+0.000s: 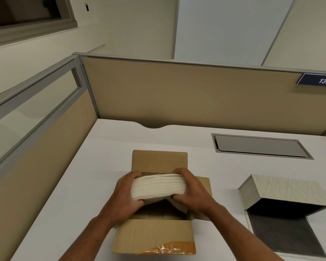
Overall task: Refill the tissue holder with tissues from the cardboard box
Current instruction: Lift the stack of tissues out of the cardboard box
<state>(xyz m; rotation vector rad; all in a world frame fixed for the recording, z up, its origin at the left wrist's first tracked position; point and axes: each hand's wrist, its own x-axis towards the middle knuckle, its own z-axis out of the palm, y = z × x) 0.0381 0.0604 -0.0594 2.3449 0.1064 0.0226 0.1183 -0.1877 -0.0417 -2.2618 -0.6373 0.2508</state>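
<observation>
An open brown cardboard box (154, 236) stands on the white desk in front of me, its flaps folded outward. Just above its opening is a thick stack of white tissues (157, 187), held from both ends. My left hand (126, 194) grips the left end and my right hand (191, 191) grips the right end. To the right lies the tissue holder (282, 189), a box with a pale leaf-patterned lid raised and a dark inside (282, 230) showing nothing in it.
The white desk (83, 185) is walled by tan cubicle partitions (177, 95) at the back and left. A grey metal cable hatch (258, 146) is set into the desktop at the back right. A blue sign reading 137 (318, 80) hangs on the partition.
</observation>
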